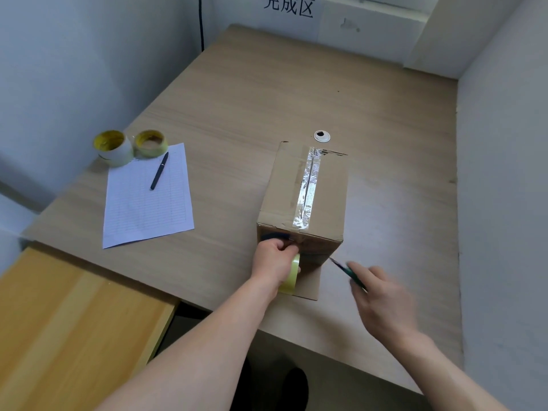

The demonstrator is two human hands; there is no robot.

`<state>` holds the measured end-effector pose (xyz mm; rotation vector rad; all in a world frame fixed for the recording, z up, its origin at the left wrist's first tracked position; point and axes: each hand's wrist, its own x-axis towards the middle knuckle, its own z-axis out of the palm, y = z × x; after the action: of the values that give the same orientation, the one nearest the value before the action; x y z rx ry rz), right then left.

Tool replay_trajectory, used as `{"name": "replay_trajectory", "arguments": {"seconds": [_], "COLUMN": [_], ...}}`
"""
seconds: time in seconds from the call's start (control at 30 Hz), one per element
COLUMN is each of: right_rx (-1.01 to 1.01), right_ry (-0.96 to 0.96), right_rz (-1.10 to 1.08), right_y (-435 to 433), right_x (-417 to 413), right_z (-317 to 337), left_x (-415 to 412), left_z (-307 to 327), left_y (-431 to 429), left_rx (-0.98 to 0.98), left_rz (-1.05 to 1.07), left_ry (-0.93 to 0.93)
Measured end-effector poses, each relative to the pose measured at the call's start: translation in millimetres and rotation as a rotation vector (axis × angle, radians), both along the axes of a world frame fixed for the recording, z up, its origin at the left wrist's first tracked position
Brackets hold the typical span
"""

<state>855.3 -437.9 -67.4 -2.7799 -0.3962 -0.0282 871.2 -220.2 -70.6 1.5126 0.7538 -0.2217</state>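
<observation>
Trouble may come from the green-handled cutting tool point(345, 269): the right hand point(382, 301) holds it, tip near the brown cardboard box point(329, 188). The left hand point(274, 260) curls round the pale yellow tape roll point(292, 275) at the box's near side. A slip could nick those fingers.

We view the scene through one head-worn, wide-angle camera, placed above and behind the left hand point(274, 262) and the right hand point(382, 301). It faces forward and steeply down, so both forearms enter from the lower edge. We stand close: the cardboard box point(302, 188) just beyond the left hand occupies the middle of the view, while the table point(267, 99) runs on past both hands to the far wall point(252, 13).
</observation>
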Motion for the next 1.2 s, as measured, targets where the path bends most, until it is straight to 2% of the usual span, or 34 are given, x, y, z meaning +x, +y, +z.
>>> {"name": "replay_trajectory", "arguments": {"seconds": [0.17, 0.27, 0.33, 0.4, 0.5, 0.6, 0.67, 0.87, 1.0, 1.1, 1.17, 1.2], "right_rx": [0.019, 0.008, 0.031, 0.140, 0.253, 0.255, 0.141, 0.055, 0.039, 0.219, 0.443, 0.582], "right_ry": [0.373, 0.502, 0.454, 0.279, 0.009, -0.048, -0.037, -0.200, -0.181, -0.142, -0.123, -0.040], "right_rz": [-0.552, -0.639, -0.618, -0.520, -0.182, 0.137, 0.216, 0.196, 0.145, 0.100, -0.041, -0.128], "right_y": [-69.1, -77.9, -64.6, -35.5, 24.8, 70.6, 87.2, 93.4, 103.9, 97.6, 85.5, 81.5], "right_x": [-11.2, -1.1, 11.2, 21.6, 39.6, 57.5, 65.8, 72.4, 72.1, 59.2, 35.8, 21.5], "right_z": [-44.2, -57.6, -50.8, -26.3, 19.6, 30.7, 26.5, 11.4, 12.6, 22.8, 30.3, 33.4], "left_x": [2.2, 1.6, 2.1, 1.9, 0.5, 0.9, -1.4, -23.5, -31.7, -34.0, -34.1, -34.1], "left_z": [-3.0, -0.1, -0.2, 0.2, 1.7, 0.2, -5.4, -27.0, -14.9, 2.0, 12.5, 18.5], "left_y": [-0.3, 0.5, 1.4, 1.8, 2.0, 2.8, 5.8, 17.9, 20.3, 21.4, 19.5, 17.7], "left_rx": [0.002, 0.003, 0.003, 0.002, 0.007, 0.014, 0.054, 0.039, 0.008, -0.059, -0.128, -0.170], "left_rz": [-0.001, -0.020, -0.025, -0.022, -0.016, -0.033, -0.031, -0.003, -0.022, -0.013, -0.017, -0.021], "left_ry": [0.003, 0.011, 0.011, 0.013, 0.012, 0.022, 0.048, 0.132, 0.072, 0.040, 0.031, 0.022]}}
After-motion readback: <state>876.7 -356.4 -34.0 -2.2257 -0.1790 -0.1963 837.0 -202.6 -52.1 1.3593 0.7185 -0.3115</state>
